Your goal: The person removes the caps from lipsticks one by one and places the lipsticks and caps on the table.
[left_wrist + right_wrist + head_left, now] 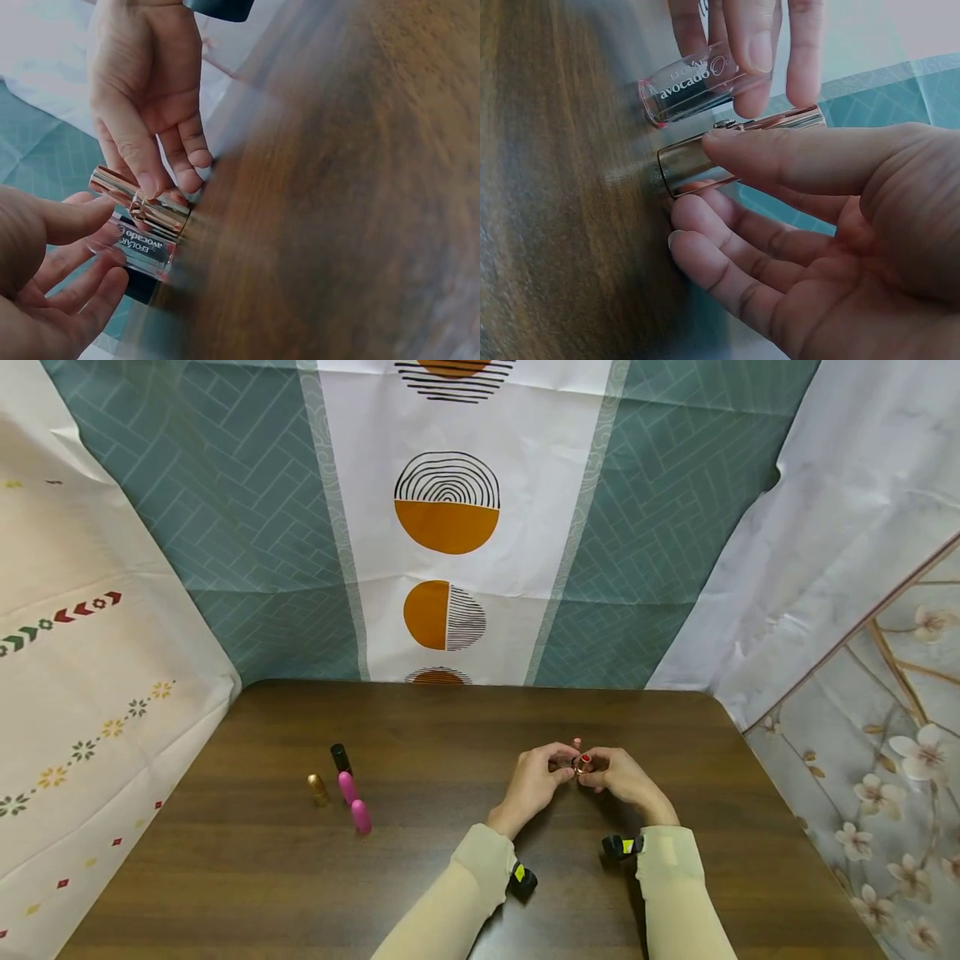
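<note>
Both hands are close together over the right half of the table. My left hand (534, 781) pinches a clear lipstick tube (686, 94) with a dark section and "avocado" lettering, between thumb and fingers. Beside it, my right hand (624, 777) holds a shiny rose-gold lipstick tube (690, 163) between thumb and fingers. Both tubes stand upright side by side, their lower ends at or near the tabletop. From the head view, the gold tube shows a red top (585, 760). A small pink tip (577, 743) shows just behind it; what it belongs to is hidden.
Left of the hands stand a black tube (340, 757), two pink tubes, one nearer (362, 817) and one farther (347, 787), and a gold tube (318, 789). The brown wooden table (247, 877) meets a patterned curtain (285, 610) at its back edge.
</note>
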Demonstrator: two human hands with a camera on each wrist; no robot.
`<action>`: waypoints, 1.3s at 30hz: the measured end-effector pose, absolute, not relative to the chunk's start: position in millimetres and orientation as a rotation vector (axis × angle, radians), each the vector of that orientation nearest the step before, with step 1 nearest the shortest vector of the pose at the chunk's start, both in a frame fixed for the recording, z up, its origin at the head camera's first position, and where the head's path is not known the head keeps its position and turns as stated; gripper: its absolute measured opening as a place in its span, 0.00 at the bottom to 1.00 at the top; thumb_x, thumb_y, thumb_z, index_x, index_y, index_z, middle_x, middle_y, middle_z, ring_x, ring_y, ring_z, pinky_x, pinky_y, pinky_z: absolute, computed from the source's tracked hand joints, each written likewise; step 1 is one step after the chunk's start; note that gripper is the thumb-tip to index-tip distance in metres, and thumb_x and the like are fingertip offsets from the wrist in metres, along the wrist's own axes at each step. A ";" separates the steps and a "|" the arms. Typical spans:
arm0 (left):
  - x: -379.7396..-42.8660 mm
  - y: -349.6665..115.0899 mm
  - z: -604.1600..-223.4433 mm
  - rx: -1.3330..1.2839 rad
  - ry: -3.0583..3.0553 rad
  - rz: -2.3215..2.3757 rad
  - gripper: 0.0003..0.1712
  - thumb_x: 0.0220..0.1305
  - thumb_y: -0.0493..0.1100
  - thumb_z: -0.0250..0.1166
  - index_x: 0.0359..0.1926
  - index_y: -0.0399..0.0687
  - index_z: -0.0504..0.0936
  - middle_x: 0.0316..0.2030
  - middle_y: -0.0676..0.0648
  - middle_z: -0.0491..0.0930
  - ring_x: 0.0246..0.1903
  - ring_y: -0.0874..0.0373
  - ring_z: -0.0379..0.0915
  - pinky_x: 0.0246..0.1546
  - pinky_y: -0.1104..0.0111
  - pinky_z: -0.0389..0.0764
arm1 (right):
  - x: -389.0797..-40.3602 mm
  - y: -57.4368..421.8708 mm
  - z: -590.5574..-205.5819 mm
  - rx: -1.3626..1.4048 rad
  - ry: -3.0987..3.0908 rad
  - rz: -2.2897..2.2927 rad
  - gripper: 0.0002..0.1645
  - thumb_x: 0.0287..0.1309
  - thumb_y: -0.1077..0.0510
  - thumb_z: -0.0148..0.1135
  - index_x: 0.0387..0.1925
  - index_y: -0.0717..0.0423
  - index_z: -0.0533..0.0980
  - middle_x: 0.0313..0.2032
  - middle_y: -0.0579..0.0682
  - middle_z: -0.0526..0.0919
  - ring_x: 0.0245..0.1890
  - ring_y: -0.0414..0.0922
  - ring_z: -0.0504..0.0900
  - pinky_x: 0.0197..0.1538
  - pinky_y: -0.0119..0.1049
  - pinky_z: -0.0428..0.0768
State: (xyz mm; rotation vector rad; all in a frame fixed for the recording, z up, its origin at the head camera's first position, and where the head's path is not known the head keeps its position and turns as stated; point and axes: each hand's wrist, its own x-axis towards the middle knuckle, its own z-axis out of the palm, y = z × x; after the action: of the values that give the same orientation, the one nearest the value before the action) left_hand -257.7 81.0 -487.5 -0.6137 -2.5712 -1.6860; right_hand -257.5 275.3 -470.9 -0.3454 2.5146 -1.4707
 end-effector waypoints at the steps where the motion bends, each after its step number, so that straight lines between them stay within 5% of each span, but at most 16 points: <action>1: -257.4 81.2 -487.4 -0.608 -2.582 -1.678 0.15 0.64 0.35 0.73 0.51 0.49 0.89 0.47 0.50 0.89 0.45 0.58 0.84 0.47 0.67 0.82 | -257.3 275.6 -471.3 -0.347 2.516 -1.465 0.10 0.61 0.69 0.69 0.42 0.73 0.79 0.35 0.64 0.84 0.34 0.46 0.81 0.34 0.40 0.83; 20: -258.7 79.4 -487.1 -0.621 -2.591 -1.627 0.14 0.65 0.35 0.72 0.52 0.50 0.88 0.49 0.50 0.89 0.47 0.57 0.84 0.50 0.64 0.83 | -257.5 276.1 -467.7 -0.310 2.521 -1.436 0.19 0.63 0.68 0.68 0.53 0.75 0.77 0.40 0.63 0.84 0.38 0.49 0.84 0.39 0.42 0.85; 39: -260.2 80.3 -484.7 -0.630 -2.596 -1.659 0.16 0.65 0.36 0.73 0.53 0.50 0.88 0.49 0.47 0.88 0.46 0.55 0.84 0.46 0.71 0.81 | -247.0 286.1 -443.2 -0.319 2.547 -1.400 0.23 0.65 0.64 0.68 0.59 0.71 0.76 0.46 0.63 0.83 0.43 0.49 0.83 0.44 0.48 0.86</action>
State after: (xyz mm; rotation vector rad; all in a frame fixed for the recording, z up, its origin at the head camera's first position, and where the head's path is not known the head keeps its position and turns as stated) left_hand -260.2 80.3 -484.7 -0.6300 -2.5964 -1.6586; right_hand -247.0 286.1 -443.2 -0.3191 2.5474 -1.4003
